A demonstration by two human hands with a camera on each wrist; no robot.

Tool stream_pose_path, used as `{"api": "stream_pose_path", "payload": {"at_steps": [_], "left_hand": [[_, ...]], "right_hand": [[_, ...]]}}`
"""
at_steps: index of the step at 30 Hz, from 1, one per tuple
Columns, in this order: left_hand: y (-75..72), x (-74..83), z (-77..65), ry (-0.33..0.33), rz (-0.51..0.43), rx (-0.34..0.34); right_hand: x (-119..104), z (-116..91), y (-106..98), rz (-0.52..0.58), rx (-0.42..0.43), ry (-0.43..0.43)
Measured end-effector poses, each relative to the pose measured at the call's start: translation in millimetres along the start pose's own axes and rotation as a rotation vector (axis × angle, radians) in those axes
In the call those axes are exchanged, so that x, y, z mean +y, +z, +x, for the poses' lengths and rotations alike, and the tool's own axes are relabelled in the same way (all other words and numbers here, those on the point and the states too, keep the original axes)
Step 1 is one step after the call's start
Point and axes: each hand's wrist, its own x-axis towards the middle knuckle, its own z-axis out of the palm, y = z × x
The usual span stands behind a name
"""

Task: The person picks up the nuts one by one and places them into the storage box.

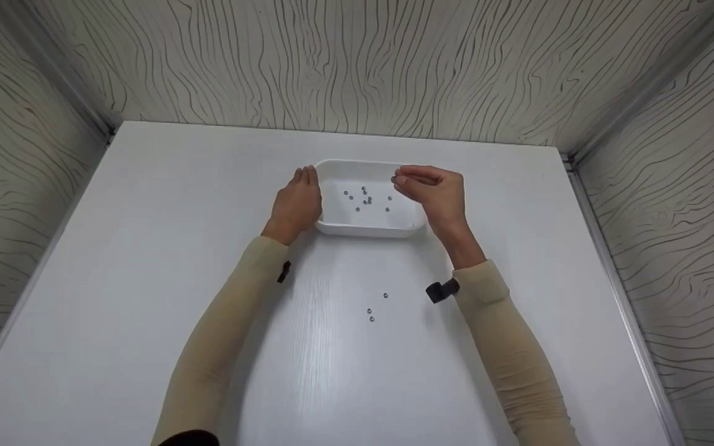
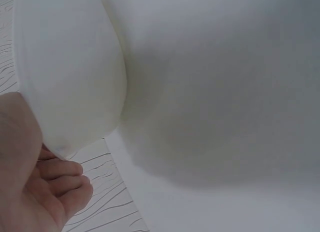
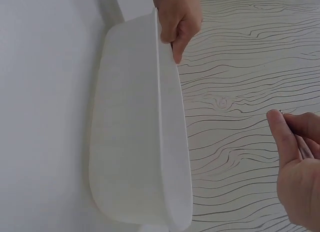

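Observation:
A white rectangular plastic tray stands on the table with several small round silver metal pieces scattered on its floor. My left hand holds the tray's left end at the rim; in the left wrist view its fingers are bent by the tray's corner. Over the tray's right end, above the rim, is my right hand, thumb and forefinger pressed together. A tiny dark metal piece shows between those fingertips in the right wrist view, mostly hidden by them.
Three more small round silver pieces lie on the white table in front of the tray, between the forearms. Wood-grain patterned panels close off the back and both sides. A dark wrist camera juts from the right sleeve.

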Motion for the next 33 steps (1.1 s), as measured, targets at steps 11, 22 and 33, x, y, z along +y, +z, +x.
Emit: {"api": "stream_pose_path", "payload": {"at_steps": [11, 22, 33], "left_hand": [[-1.6, 0.0, 0.7, -0.014, 0.000, -0.016], [3.0, -0.6, 1.7, -0.014, 0.014, -0.017], [2.9, 0.8, 2.8, -0.012, 0.048, 0.003]], "right_hand": [[28, 24, 6, -0.018, 0.046, 0.132], [52, 31, 6, -0.096, 0.065, 0.245], [48, 32, 7, -0.135, 0.073, 0.225]]}}
